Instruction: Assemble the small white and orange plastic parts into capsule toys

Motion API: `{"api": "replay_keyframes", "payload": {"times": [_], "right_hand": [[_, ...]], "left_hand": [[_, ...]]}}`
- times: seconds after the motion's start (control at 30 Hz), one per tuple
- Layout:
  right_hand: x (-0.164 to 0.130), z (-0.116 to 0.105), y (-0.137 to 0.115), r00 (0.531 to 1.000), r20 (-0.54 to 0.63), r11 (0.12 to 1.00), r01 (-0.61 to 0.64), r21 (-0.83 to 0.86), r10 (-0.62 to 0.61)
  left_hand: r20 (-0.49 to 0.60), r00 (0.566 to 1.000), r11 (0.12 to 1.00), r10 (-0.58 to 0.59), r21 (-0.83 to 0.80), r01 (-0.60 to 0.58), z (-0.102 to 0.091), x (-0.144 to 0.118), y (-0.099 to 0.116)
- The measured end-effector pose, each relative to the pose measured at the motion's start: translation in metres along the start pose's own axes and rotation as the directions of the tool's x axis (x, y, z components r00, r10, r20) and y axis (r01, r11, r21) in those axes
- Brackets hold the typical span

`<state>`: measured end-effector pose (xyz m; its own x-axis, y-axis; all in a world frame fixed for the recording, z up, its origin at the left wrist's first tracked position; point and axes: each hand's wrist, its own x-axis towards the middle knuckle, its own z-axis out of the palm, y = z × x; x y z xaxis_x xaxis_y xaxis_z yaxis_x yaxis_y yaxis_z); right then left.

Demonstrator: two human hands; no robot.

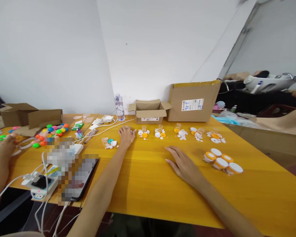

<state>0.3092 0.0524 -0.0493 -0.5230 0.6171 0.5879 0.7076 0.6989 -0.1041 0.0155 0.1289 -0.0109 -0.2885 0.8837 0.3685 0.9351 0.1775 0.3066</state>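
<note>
My left hand (126, 135) reaches far across the yellow table (148, 187), palm down, resting over something small between two clusters of parts; what is under the fingers is hidden. To its left lies a cluster of white parts with a teal ring (110, 142). To its right sit several small heaps of white and orange parts (144, 133). My right hand (184, 165) lies flat and empty on the table, fingers spread. Just right of it stand several small jars with orange and white lids (222, 161).
A small open carton (149, 112) and a larger box (192, 101) stand at the back, beside a water bottle (119, 107). At the left are coloured balls (53, 130), cables, a power strip (40, 184), a dark tablet (82, 179) and another person's hand (3, 149).
</note>
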Motion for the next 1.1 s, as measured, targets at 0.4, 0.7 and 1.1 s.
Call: {"api": "replay_keyframes", "payload": {"times": [0.4, 0.7, 1.1], "right_hand": [[0.000, 0.001, 0.003, 0.999, -0.020, 1.000, 0.029, 0.005, -0.029], [0.001, 0.006, 0.006, 0.998, -0.035, 0.999, 0.044, 0.011, -0.044], [0.004, 0.000, 0.003, 0.998, -0.032, 0.998, 0.057, 0.001, -0.057]], "left_hand": [[0.050, 0.997, 0.999, 0.052, 0.004, -0.052, -0.005, -0.014, 0.003], [0.048, 0.996, 0.997, 0.070, -0.035, -0.069, -0.003, -0.030, 0.002], [0.057, 0.989, 0.990, 0.136, -0.053, -0.133, -0.010, -0.050, 0.001]]}}
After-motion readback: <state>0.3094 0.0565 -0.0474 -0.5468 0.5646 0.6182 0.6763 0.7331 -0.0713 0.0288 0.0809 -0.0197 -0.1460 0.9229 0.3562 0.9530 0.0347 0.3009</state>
